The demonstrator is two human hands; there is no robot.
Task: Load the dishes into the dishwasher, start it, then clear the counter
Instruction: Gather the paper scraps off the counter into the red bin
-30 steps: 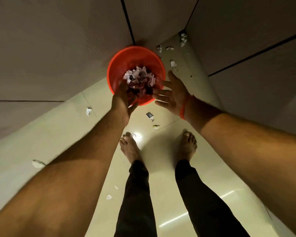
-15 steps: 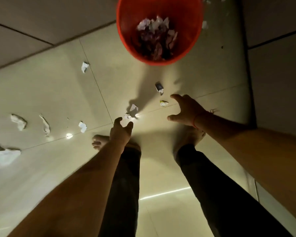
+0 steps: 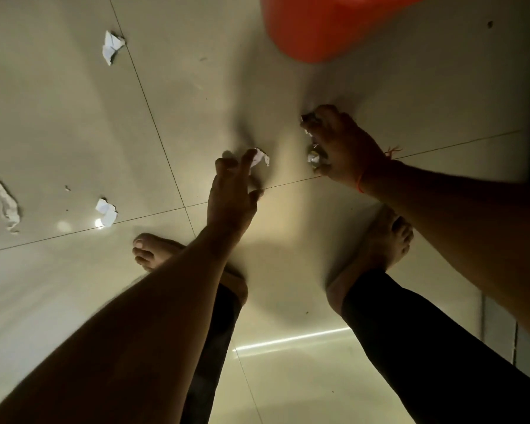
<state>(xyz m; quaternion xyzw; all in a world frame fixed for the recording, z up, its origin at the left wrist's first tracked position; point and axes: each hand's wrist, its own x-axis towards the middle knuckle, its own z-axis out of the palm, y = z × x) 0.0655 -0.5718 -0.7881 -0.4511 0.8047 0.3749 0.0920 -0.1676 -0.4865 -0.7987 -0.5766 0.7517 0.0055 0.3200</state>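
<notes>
- Red bin [image 3: 325, 29]: cut off by the top edge, contents hidden.
- Right hand [image 3: 343, 148]: fingers curl on crumpled scraps [image 3: 314, 157], seemingly foil.
- Left hand [image 3: 233, 191]: fingers spread, touching a white paper scrap [image 3: 260, 159].

An orange bin [image 3: 328, 22] stands at the top of the frame; crumpled paper scraps [image 3: 111, 46] litter the tiled floor [image 3: 58, 117] at left.

the orange bucket [image 3: 325, 26] at twelve o'clock is blurred, its rim cut off by the top edge; the right hand [image 3: 346, 148] half covers two crumpled scraps [image 3: 314, 157]
</notes>
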